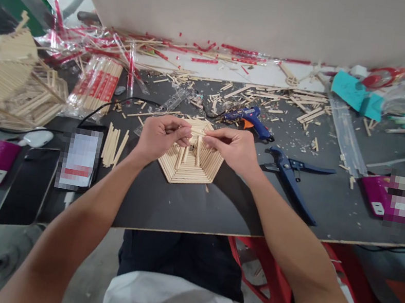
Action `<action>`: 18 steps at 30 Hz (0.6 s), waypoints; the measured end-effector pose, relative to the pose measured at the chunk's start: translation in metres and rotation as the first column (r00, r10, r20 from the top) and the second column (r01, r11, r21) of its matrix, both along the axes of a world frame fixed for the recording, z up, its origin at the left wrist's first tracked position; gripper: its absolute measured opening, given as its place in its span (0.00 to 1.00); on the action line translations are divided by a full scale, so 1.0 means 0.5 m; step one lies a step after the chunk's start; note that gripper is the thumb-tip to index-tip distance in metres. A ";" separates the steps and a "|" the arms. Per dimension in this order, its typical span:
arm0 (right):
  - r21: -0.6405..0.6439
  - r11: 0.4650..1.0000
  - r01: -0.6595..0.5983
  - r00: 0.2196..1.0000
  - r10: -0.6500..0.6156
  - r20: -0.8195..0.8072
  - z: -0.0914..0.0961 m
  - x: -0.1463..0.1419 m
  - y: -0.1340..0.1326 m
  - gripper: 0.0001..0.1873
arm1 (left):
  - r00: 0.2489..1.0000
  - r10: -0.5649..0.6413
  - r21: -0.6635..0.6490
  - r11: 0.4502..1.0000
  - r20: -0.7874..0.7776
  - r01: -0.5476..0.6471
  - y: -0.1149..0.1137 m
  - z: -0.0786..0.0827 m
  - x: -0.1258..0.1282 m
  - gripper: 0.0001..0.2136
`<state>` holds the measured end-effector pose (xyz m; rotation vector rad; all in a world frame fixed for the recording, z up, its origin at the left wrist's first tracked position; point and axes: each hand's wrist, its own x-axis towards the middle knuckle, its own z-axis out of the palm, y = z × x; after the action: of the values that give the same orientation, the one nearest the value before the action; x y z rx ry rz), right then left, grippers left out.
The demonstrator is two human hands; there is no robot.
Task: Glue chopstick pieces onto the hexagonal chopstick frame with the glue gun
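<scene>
A hexagonal piece (192, 177) built of thin wooden sticks in nested rows lies on the dark tabletop, with several short sticks (197, 153) standing up from its middle. Over its left side is my left hand (161, 136), thumb and fingers pinched together. My right hand (236, 149) makes a similar pinch over the right side, its fingertips a short gap from the left ones. Whatever sits between the fingertips is too small and covered to make out. The hands hide part of the piece's upper half.
Right of the hands lie a blue glue gun (250, 121) and a blue cutter (293, 180). At left are loose cut sticks (112, 146), phones (27, 186), packaged sticks (95, 83) and a larger stick model (7, 80). Scraps (244, 93) litter the back; purple power strips (378, 195) flank both sides.
</scene>
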<state>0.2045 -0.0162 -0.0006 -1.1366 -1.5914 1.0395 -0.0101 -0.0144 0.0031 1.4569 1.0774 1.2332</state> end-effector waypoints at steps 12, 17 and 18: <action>-0.026 0.980 -0.199 0.958 0.200 0.204 0.015 0.029 0.003 0.16 | 0.992 -0.060 0.041 0.997 -0.109 0.065 -0.001 -0.011 -0.008 0.07; -0.044 0.990 -0.135 0.969 0.141 0.204 0.013 0.036 0.010 0.18 | 0.996 -0.021 0.060 0.998 -0.087 0.026 0.000 0.002 -0.009 0.07; -0.047 0.995 -0.092 0.983 0.098 0.155 0.012 0.038 0.012 0.19 | 0.997 0.002 0.073 0.997 -0.075 0.003 -0.001 0.007 -0.010 0.06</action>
<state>0.2233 -0.0102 0.0053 -1.2038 -1.7715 1.0690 -0.0148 -0.0151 0.0065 1.5698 1.0919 1.2370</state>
